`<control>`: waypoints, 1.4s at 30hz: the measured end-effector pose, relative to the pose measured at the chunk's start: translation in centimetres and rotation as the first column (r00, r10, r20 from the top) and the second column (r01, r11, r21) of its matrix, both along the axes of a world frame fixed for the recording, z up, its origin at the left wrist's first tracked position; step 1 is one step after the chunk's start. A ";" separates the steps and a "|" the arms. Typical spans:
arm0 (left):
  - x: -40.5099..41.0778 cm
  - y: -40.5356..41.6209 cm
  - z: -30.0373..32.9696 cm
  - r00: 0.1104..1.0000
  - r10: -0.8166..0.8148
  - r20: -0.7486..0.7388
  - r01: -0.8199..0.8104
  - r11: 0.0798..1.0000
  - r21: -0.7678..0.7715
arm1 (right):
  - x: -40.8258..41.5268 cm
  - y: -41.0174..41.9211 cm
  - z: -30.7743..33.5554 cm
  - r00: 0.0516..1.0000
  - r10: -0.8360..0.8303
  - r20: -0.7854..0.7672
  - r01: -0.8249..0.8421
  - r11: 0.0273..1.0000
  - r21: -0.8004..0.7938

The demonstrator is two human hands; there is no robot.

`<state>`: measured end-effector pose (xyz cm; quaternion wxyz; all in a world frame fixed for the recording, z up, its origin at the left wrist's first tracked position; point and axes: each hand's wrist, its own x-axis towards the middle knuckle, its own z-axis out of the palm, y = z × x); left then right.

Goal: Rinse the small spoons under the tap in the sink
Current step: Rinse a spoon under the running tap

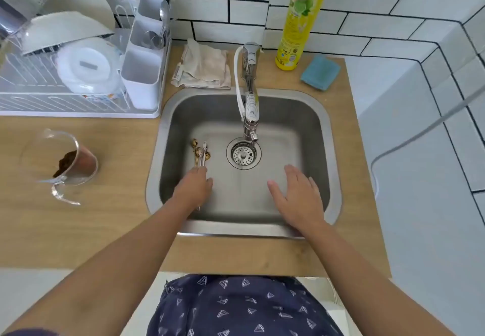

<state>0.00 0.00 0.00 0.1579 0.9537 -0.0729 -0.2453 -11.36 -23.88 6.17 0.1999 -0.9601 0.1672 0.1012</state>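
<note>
Spoons [200, 153] lie bunched on the sink [301, 115] floor, left of the drain — left hand [195, 187] curls its fingers onto the handles, right hand [296, 195] hovers spread and empty. Best bet — gather all handles together, then lift under the tap [250, 104].

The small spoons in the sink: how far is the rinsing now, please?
Done: the small spoons lie gathered on the sink floor, left of the drain. In hand: the left hand closes on their handles; the right hand is open and empty. Left: no water visibly runs from the tap, so rinsing has not begun.
</note>
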 end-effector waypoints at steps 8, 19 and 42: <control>2.3 -0.6 -2.2 0.998 0.041 0.058 -0.049 0.988 0.146 | 7.4 -1.4 3.0 0.932 -0.225 0.284 0.128 0.938 0.322; 2.3 -0.1 -3.1 0.970 0.242 0.001 -0.240 0.964 0.114 | 23.6 0.3 10.0 0.909 -0.417 0.025 0.203 0.493 0.846; 2.0 -1.1 -1.9 0.961 0.275 0.012 -0.270 0.950 -0.155 | 25.4 1.1 9.3 0.886 -0.453 -0.099 0.212 0.206 0.955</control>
